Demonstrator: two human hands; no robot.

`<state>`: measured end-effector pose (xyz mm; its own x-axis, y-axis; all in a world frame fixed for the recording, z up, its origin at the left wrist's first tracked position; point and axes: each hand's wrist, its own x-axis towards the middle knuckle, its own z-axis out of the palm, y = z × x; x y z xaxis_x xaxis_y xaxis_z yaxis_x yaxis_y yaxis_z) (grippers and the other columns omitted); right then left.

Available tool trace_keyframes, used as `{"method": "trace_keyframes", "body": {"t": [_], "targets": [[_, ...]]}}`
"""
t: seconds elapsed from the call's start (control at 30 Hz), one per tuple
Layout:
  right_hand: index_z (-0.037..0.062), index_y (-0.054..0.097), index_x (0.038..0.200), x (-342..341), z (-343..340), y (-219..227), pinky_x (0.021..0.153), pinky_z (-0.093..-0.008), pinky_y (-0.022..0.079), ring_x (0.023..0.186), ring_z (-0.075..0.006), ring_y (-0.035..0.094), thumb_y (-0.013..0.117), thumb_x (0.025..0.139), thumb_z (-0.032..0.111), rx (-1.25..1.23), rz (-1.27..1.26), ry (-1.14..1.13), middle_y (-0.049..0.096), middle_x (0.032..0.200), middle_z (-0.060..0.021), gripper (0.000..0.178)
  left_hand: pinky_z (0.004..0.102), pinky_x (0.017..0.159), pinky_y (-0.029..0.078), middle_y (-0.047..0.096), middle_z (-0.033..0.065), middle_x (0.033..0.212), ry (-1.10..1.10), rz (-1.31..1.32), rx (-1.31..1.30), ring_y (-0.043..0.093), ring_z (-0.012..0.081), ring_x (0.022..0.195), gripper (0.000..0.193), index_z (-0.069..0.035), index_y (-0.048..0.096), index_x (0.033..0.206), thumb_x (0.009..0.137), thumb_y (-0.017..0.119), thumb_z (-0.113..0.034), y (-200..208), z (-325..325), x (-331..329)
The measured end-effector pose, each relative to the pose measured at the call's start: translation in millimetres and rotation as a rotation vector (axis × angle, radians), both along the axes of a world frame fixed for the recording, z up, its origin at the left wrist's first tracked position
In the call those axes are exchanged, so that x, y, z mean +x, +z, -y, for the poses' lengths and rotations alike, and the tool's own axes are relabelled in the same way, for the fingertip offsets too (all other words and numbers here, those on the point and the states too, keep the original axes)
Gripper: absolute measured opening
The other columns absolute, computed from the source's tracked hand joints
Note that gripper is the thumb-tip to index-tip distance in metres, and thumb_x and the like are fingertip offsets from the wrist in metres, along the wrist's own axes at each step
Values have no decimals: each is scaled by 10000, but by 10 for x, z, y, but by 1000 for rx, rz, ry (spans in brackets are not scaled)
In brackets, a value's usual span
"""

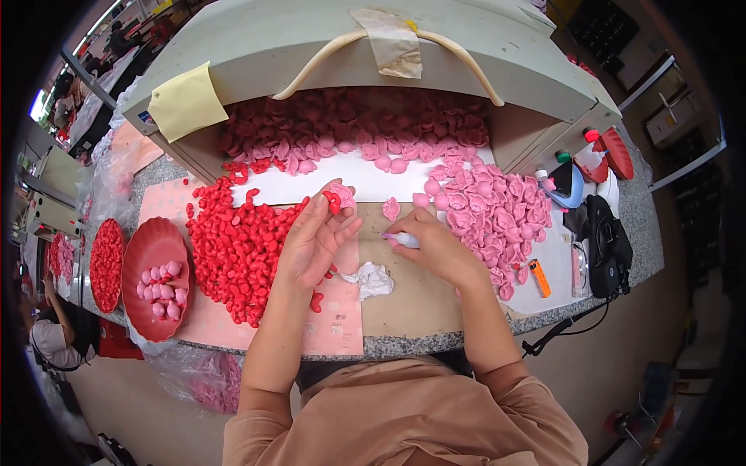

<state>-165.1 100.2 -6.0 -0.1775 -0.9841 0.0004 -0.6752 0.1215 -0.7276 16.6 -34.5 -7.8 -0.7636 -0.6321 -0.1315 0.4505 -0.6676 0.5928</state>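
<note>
My left hand (312, 242) is raised over the table, its fingertips closed on a pink petal-shaped piece (343, 196) with a small glossy red piece (334, 203) against it. Between the fingers of my right hand (439, 250) is a small white squeeze bottle (406, 240), its thin purple tip pointing left toward the other hand. A single pink shell piece (391, 208) lies just beyond the bottle. Left of my left hand spreads a heap of red bean-shaped pieces (233, 248). Many pink shell pieces (489, 213) are piled to the right of my right hand.
A grey box-like housing (280, 50) arches over more pink pieces at the back. At left, a red scalloped tray (158, 326) holds pink rounded pieces. Crumpled white tissue (371, 281) lies between my arms. An orange lighter (539, 278) and a black bag (608, 248) are at right.
</note>
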Motion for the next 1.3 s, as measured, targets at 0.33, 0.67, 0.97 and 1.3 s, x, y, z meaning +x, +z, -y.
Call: {"method": "trace_keyframes", "body": {"t": [0.33, 0.67, 0.97, 1.3], "targets": [[34, 616, 1062, 19, 21, -22, 821, -348, 454, 940, -280, 572, 653, 808, 120, -47, 26, 27, 557, 1010, -127, 271, 335, 847, 510, 605, 27, 1060, 34, 8, 54, 588, 125, 934, 400, -53, 454, 1294, 952, 499, -254, -85, 37, -9], [44, 627, 1052, -2, 88, 88, 815, -314, 453, 906, -221, 569, 680, 788, 102, -203, 87, 7, 578, 991, -90, 276, 324, 829, 515, 612, 30, 1031, 21, 28, 46, 593, 123, 913, 398, -40, 461, 1284, 949, 506, -250, -89, 1, -21], [33, 643, 1028, 90, 129, 176, 806, -274, 457, 918, -132, 556, 710, 741, 34, -445, 461, -63, 582, 1016, -51, 295, 317, 817, 527, 606, 45, 1022, -135, 87, 19, 584, 123, 889, 356, -38, 512, 1227, 938, 522, -247, -83, -206, -157], [43, 648, 1028, 120, 160, 120, 761, -253, 468, 883, -136, 568, 708, 741, 30, -457, 279, -50, 582, 1002, -51, 294, 325, 852, 517, 598, 40, 1039, -171, 105, -11, 579, 126, 927, 343, -48, 521, 1220, 942, 515, -249, -84, -252, -174]]}}
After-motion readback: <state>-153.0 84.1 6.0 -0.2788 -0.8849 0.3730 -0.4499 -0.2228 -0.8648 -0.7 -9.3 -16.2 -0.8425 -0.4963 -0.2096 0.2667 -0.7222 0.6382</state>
